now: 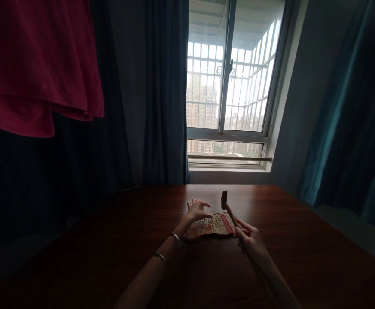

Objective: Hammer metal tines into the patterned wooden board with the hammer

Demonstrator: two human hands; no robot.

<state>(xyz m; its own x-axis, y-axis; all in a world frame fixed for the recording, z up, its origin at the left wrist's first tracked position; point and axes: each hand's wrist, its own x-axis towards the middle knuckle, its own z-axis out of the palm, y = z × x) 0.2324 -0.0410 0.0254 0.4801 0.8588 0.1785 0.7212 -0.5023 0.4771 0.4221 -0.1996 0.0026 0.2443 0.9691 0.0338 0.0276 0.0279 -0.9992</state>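
Note:
A flat, speckled board-like piece [217, 225] with a pink-red band lies on the table, and its exact kind is hard to make out. Several thin upright pins [205, 220] stand on its left part. My left hand [198, 210] is over that part, thumb and fingers curved and apart, with nothing visible between them; whether the thumb touches a pin I cannot tell. In my right hand [248, 237], closed round the handle, is a small hammer [231, 216] with a light wooden handle. Its dark head points up, above and apart from the board's right part.
The dark brown wooden table [271, 204] stretches to the wall below a barred window [221, 131]. Blue curtains [166, 107] hang beside it. A red-pink cloth [39, 77] hangs at the upper left.

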